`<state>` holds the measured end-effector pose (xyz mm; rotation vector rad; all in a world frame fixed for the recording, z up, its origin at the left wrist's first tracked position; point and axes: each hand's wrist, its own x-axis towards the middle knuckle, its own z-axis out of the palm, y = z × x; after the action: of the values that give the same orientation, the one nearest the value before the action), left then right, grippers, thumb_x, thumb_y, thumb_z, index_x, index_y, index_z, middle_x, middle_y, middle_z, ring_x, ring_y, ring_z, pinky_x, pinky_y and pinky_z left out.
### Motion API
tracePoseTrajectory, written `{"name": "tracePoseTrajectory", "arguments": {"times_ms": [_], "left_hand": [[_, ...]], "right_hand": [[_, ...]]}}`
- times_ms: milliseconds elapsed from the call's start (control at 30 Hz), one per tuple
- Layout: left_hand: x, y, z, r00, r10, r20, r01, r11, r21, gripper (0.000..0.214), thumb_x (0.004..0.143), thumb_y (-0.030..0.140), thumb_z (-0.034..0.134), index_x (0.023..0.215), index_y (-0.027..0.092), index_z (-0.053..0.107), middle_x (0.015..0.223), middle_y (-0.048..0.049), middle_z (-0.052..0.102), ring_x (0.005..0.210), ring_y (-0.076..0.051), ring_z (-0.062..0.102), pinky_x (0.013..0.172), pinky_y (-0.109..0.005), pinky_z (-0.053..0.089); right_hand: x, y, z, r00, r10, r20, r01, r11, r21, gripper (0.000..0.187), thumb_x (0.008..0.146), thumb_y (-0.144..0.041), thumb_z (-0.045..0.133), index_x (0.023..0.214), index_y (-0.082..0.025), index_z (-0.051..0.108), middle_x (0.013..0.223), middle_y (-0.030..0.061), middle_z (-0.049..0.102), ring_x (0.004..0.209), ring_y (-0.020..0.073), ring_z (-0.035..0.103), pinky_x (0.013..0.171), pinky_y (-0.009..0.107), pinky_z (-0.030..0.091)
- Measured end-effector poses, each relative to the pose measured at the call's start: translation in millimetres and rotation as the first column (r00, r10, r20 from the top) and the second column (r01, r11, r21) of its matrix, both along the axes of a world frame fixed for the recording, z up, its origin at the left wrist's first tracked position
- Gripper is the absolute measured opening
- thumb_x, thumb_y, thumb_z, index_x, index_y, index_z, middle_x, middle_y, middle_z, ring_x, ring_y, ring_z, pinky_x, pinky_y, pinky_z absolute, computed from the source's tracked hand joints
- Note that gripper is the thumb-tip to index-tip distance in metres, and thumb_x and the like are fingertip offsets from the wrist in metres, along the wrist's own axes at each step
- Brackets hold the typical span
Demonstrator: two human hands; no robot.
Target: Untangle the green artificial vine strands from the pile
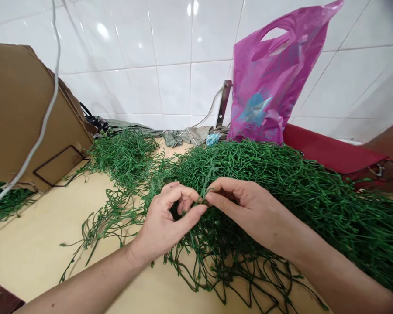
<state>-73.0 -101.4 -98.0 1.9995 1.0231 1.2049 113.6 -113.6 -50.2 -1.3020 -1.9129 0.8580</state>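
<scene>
Magenta plastic carrier bag [275,74] at upper right of the frame, upright against white wall tiles [173,52], its cut-out handle at the top and its contents hidden by the printed film. Brown cardboard carton [26,117] tilted at upper left, with a patch of green strands [6,200] below its lower edge. Red case [327,150] with metal fittings at right, behind a tangled mound of thin green plastic vine [265,187]. That mound across the centre and right of the frame, on a pale wooden tabletop [29,244], with loose loops trailing toward the bottom edge and a smaller clump [124,152] joined to it on the left. Left hand [165,222] curled and closed, thumb and fingers pinching strands at the mound's near edge. Right hand [249,209] just beside it, thumb and forefinger closed on strands, fingertips almost touching the left hand's. Crumpled grey cloth [180,137] along the wall's foot.
</scene>
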Motion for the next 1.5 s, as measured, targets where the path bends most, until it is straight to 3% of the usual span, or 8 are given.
{"name": "tracePoseTrajectory", "arguments": {"times_ms": [133,433,700,867,1100,1267,1400,1500], "left_hand": [[-1,2,0.8,0.998,0.024,0.066,-0.019,0.997,-0.074,0.012,0.09,0.023,0.059,0.079,0.02,0.059,0.067,0.0039,0.046,0.065,-0.012,0.045,0.063,-0.025,0.039],[-3,3,-4.1,0.995,-0.085,0.051,0.094,0.973,-0.213,0.014,0.095,0.033,0.057,0.097,0.02,0.061,0.075,0.0029,0.053,0.069,-0.012,0.05,0.065,-0.025,0.04],[-2,8,-6.0,0.997,-0.08,0.015,0.081,0.97,-0.227,0.017,0.087,0.033,0.067,0.079,0.019,0.061,0.066,0.0041,0.049,0.065,-0.012,0.045,0.061,-0.025,0.035],[-1,10,-4.7,0.992,-0.126,0.009,0.125,0.976,-0.175,0.016,0.091,0.03,0.062,0.079,0.019,0.059,0.064,0.0048,0.046,0.064,-0.012,0.044,0.062,-0.025,0.035],[4,6,0.0,0.978,-0.206,0.043,0.211,0.963,-0.167,0.017,0.092,0.028,0.061,0.078,0.02,0.056,0.069,0.0034,0.047,0.067,-0.012,0.044,0.066,-0.026,0.037],[0,2,0.3,0.979,-0.173,0.107,0.194,0.954,-0.23,0.022,0.091,0.028,0.061,0.074,0.02,0.051,0.07,0.0033,0.045,0.067,-0.012,0.043,0.067,-0.026,0.037],[2,7,-4.2,0.982,-0.036,0.185,0.092,0.949,-0.301,0.019,0.088,0.031,0.064,0.078,0.019,0.054,0.071,0.0034,0.045,0.068,-0.012,0.042,0.064,-0.024,0.035],[4,9,-9.4,0.978,-0.006,0.209,0.078,0.937,-0.341,0.021,0.085,0.032,0.069,0.079,0.019,0.053,0.071,0.0048,0.044,0.066,-0.011,0.04,0.062,-0.023,0.034]], "right_hand": [[3,0,2.0,0.999,0.035,-0.021,-0.036,0.999,-0.029,0.019,0.09,-0.029,0.056,0.075,-0.021,0.061,0.067,-0.0037,0.056,0.064,0.0122,0.05,0.06,0.024,0.041],[1,-1,-3.1,0.999,0.046,0.027,-0.047,0.997,0.057,0.011,0.083,-0.016,0.06,0.08,-0.022,0.069,0.076,-0.0043,0.072,0.071,0.0122,0.062,0.07,0.022,0.048],[1,2,-11.0,0.994,-0.001,0.109,-0.017,0.986,0.167,0.013,0.084,-0.013,0.057,0.083,-0.023,0.067,0.077,-0.0026,0.071,0.07,0.0138,0.062,0.066,0.024,0.047],[-11,-1,-19.1,0.961,-0.132,0.241,0.018,0.906,0.424,0.02,0.073,-0.002,0.05,0.07,-0.022,0.052,0.066,-0.0026,0.057,0.062,0.0124,0.052,0.058,0.024,0.039],[4,7,-13.7,0.966,-0.124,0.227,0.02,0.911,0.411,0.022,0.08,-0.006,0.048,0.065,-0.022,0.048,0.062,-0.0032,0.048,0.056,0.0118,0.046,0.053,0.025,0.035],[57,22,4.4,0.88,-0.399,0.256,0.209,0.811,0.547,0.02,0.085,-0.013,0.049,0.076,-0.024,0.062,0.082,0.0041,0.067,0.074,0.02,0.061,0.071,0.034,0.044],[58,18,10.6,0.823,-0.479,0.305,0.196,0.744,0.639,0.015,0.091,-0.02,0.053,0.095,-0.022,0.068,0.104,0.0094,0.072,0.098,0.0271,0.063,0.091,0.041,0.044],[34,8,5.2,0.906,-0.308,0.29,0.124,0.849,0.514,0.017,0.094,-0.024,0.053,0.083,-0.024,0.066,0.091,0.0056,0.072,0.085,0.0228,0.064,0.08,0.036,0.047]]}}
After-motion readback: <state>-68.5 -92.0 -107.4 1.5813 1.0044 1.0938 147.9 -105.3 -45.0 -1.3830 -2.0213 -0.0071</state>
